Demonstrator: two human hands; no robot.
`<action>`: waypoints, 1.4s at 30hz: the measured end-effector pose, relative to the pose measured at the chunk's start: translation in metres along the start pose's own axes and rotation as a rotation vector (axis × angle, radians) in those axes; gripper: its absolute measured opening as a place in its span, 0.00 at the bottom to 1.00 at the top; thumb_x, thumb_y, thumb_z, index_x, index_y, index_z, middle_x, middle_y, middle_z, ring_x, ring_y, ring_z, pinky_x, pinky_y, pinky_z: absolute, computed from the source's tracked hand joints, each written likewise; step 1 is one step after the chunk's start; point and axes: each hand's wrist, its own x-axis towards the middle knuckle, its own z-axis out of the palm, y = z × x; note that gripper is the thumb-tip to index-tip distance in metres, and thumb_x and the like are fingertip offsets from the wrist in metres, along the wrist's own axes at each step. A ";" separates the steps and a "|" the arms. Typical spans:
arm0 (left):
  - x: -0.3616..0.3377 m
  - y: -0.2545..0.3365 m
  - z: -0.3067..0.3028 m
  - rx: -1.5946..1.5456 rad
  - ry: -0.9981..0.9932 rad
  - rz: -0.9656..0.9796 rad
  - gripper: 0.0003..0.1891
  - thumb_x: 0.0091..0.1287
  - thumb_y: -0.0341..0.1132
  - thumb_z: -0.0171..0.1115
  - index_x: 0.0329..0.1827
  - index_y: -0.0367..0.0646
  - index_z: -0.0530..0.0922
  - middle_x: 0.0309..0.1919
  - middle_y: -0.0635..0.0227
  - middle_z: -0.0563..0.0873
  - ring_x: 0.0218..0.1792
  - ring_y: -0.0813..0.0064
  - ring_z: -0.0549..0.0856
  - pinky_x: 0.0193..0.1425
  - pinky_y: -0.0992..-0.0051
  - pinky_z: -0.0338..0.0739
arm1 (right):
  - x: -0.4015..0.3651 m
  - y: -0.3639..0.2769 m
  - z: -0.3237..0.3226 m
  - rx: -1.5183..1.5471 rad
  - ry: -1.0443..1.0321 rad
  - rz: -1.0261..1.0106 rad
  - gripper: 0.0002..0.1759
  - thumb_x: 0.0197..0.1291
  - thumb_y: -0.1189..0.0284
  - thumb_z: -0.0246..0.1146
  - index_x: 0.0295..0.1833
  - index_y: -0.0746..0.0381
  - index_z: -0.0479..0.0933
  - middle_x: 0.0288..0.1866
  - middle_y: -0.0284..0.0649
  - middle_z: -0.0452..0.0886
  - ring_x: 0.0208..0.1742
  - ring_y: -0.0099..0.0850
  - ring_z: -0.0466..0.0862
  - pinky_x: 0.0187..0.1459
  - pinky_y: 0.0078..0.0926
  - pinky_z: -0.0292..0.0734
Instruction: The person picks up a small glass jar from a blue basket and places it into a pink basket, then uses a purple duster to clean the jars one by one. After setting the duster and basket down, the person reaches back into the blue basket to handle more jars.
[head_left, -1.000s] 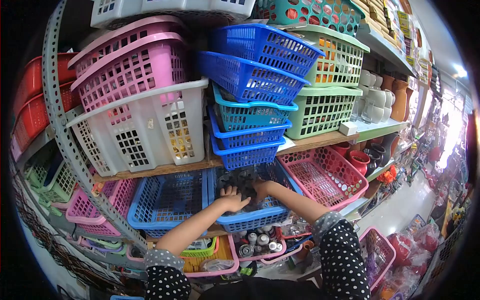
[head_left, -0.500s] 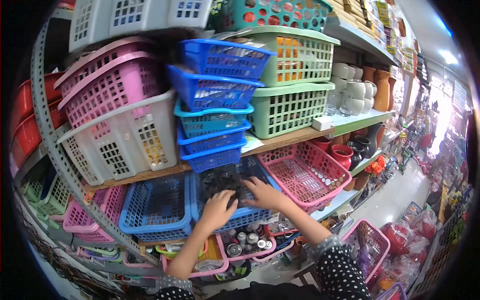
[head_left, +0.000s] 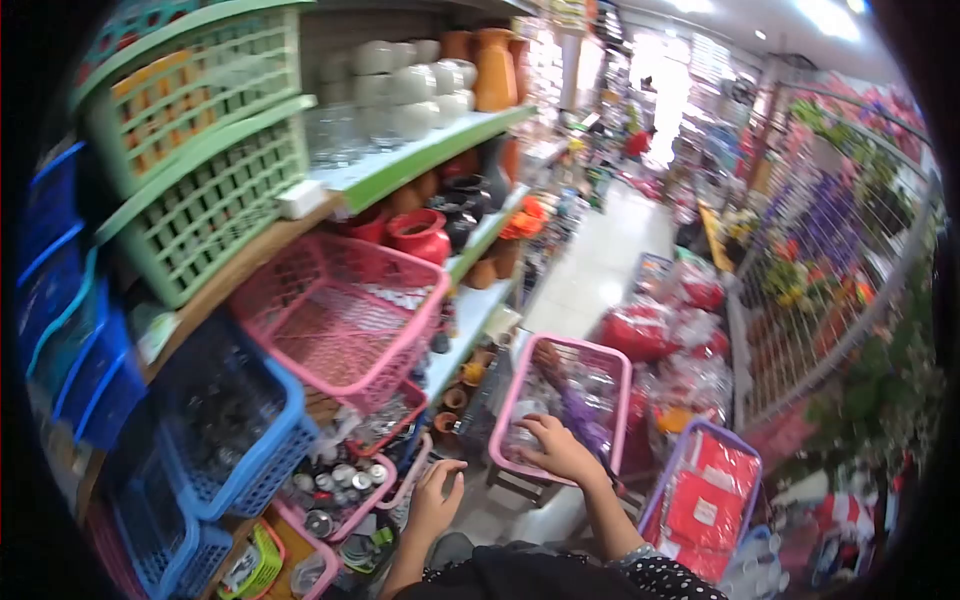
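My right hand (head_left: 562, 452) reaches over the near rim of a pink basket (head_left: 500, 425), its fingers apart and nothing in them. Inside that basket lie a purple bundle (head_left: 583, 412) and clear plastic packaging. My left hand (head_left: 434, 500) hangs in the air left of the basket, loosely bent, with a gap between thumb and fingers and nothing held. On the shelf to the left, a blue basket (head_left: 290, 440) has dark pieces (head_left: 222, 400) in it, well away from both hands.
An empty-looking pink basket (head_left: 345, 375) juts from the shelf above pink trays of small jars (head_left: 345, 480). A purple basket (head_left: 690, 430) of red packets stands at right. Red plastic-wrapped bundles (head_left: 640, 330) line the aisle (head_left: 575, 270) beside a wire rack (head_left: 800, 330).
My view has swung right, toward the aisle. Both hands have left the blue basket with the dark pieces; the right is now over the pink basket, the left beside it.
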 end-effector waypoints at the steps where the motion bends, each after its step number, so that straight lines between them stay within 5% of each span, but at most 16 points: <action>1: 0.004 0.001 0.013 -0.017 -0.052 0.018 0.09 0.61 0.29 0.55 0.44 0.39 0.77 0.41 0.58 0.81 0.46 0.58 0.79 0.53 0.66 0.71 | -0.015 0.022 0.000 -0.051 0.038 0.083 0.27 0.56 0.55 0.62 0.56 0.61 0.72 0.55 0.49 0.72 0.58 0.45 0.72 0.57 0.39 0.69; 6: 0.035 0.002 0.065 -0.070 -0.249 0.063 0.09 0.62 0.31 0.55 0.43 0.39 0.77 0.40 0.59 0.81 0.46 0.58 0.80 0.51 0.66 0.72 | -0.061 0.097 0.009 -0.093 0.196 0.558 0.30 0.54 0.53 0.63 0.58 0.60 0.70 0.57 0.49 0.71 0.58 0.45 0.72 0.54 0.43 0.70; 9: 0.058 -0.004 0.091 -0.095 -0.375 0.070 0.09 0.63 0.32 0.55 0.43 0.39 0.77 0.40 0.58 0.82 0.46 0.58 0.80 0.51 0.66 0.72 | -0.079 0.144 0.042 -0.086 0.279 0.695 0.34 0.54 0.60 0.63 0.64 0.60 0.62 0.61 0.53 0.67 0.61 0.51 0.69 0.57 0.46 0.68; 13: 0.093 -0.001 0.120 -0.149 -0.499 0.062 0.10 0.63 0.33 0.55 0.43 0.39 0.77 0.41 0.58 0.82 0.46 0.59 0.80 0.51 0.67 0.72 | -0.085 0.180 0.077 -0.197 0.362 0.683 0.34 0.47 0.76 0.62 0.63 0.65 0.61 0.56 0.56 0.68 0.56 0.54 0.70 0.55 0.44 0.69; 23: 0.184 -0.093 0.210 -0.086 -0.509 -0.031 0.12 0.61 0.38 0.57 0.40 0.38 0.77 0.38 0.54 0.81 0.44 0.56 0.79 0.50 0.64 0.72 | -0.074 0.150 0.017 -0.117 0.415 0.836 0.24 0.48 0.73 0.59 0.55 0.59 0.71 0.49 0.50 0.76 0.51 0.48 0.76 0.51 0.41 0.71; 27: 0.234 -0.125 0.255 0.331 -0.512 0.058 0.20 0.58 0.44 0.60 0.46 0.38 0.75 0.47 0.55 0.78 0.52 0.54 0.73 0.55 0.57 0.68 | -0.094 0.155 0.007 0.123 0.630 0.804 0.25 0.48 0.74 0.60 0.56 0.64 0.69 0.48 0.49 0.77 0.48 0.41 0.79 0.52 0.31 0.71; 30: 0.257 -0.144 0.291 0.510 -0.552 0.124 0.25 0.56 0.48 0.61 0.50 0.38 0.73 0.52 0.56 0.75 0.58 0.54 0.68 0.59 0.51 0.62 | -0.108 0.158 0.006 0.547 0.802 0.856 0.24 0.51 0.73 0.63 0.55 0.59 0.69 0.30 0.31 0.75 0.25 0.19 0.72 0.25 0.16 0.66; 33: 0.263 -0.161 0.324 0.510 -0.687 0.141 0.33 0.54 0.56 0.62 0.54 0.38 0.72 0.60 0.51 0.68 0.61 0.52 0.64 0.63 0.46 0.54 | -0.102 0.139 -0.004 0.711 0.917 0.929 0.23 0.51 0.72 0.64 0.54 0.57 0.68 0.25 0.28 0.73 0.20 0.16 0.69 0.21 0.15 0.61; 36: 0.250 -0.161 0.337 0.535 -0.842 0.150 0.49 0.42 0.67 0.66 0.62 0.38 0.68 0.69 0.36 0.45 0.67 0.41 0.52 0.67 0.46 0.44 | -0.100 0.135 -0.002 0.770 0.984 1.014 0.24 0.50 0.75 0.61 0.55 0.58 0.68 0.24 0.28 0.71 0.19 0.17 0.68 0.19 0.15 0.60; 42: 0.228 -0.164 0.330 0.527 -0.734 0.251 0.55 0.32 0.66 0.72 0.60 0.37 0.66 0.66 0.42 0.54 0.68 0.44 0.51 0.66 0.43 0.43 | -0.091 0.128 -0.003 0.846 1.004 1.042 0.21 0.51 0.75 0.61 0.53 0.61 0.69 0.27 0.29 0.73 0.21 0.16 0.69 0.19 0.14 0.61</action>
